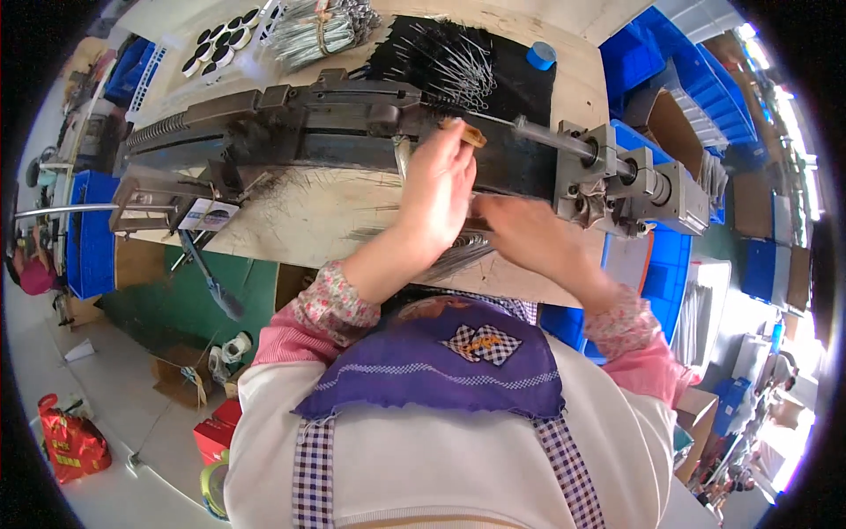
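My left hand (438, 181) is raised at the front of a long dark metal machine (330, 123). Its fingers are stretched out, with a tan piece (473, 135) at the fingertips that may be a finger guard. Just beyond them a thin metal rod (490, 117) runs toward a clear tube on the spindle unit (617, 167) at the right. My right hand (533, 236) reaches in from the right, blurred, its fingertips close to my left palm; what it holds, if anything, I cannot make out. Below both hands lies a bunch of thin metal wires (463, 256) at the table's near edge.
Behind the machine, wires with looped ends (458, 75) lie on black cloth (397, 57), beside a blue round roll (541, 55). A tied wire bundle (322, 35) and a white basket (189, 79) stand far left. Blue bins (630, 53) line the right. A lever (207, 278) hangs at left.
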The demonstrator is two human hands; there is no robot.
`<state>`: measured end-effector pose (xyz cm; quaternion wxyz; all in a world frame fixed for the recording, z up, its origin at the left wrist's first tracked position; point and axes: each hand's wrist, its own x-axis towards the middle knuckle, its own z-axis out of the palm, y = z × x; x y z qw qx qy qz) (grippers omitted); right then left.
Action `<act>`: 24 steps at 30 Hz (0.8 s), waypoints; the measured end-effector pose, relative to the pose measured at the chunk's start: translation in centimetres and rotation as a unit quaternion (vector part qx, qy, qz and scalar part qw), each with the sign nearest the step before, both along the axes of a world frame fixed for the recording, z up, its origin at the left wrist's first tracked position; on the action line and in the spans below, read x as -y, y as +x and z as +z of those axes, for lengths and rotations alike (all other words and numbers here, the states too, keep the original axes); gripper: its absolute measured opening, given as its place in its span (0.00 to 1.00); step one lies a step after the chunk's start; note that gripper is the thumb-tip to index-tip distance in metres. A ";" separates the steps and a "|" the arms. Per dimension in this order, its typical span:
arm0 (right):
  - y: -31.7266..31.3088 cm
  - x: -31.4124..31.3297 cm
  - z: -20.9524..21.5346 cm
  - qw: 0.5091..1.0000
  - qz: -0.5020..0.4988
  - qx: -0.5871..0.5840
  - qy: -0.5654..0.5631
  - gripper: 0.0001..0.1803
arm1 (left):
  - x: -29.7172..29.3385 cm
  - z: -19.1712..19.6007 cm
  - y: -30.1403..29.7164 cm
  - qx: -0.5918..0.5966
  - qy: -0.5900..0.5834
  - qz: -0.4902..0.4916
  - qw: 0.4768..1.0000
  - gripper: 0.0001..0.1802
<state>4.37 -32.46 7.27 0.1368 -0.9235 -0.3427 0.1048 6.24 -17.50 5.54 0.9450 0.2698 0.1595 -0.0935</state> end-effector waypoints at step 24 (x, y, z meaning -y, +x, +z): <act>-0.2 3.7 1.8 0.937 -0.165 0.012 0.307 0.07 | -28.1 -4.5 -18.3 -0.295 0.827 0.181 0.443 0.44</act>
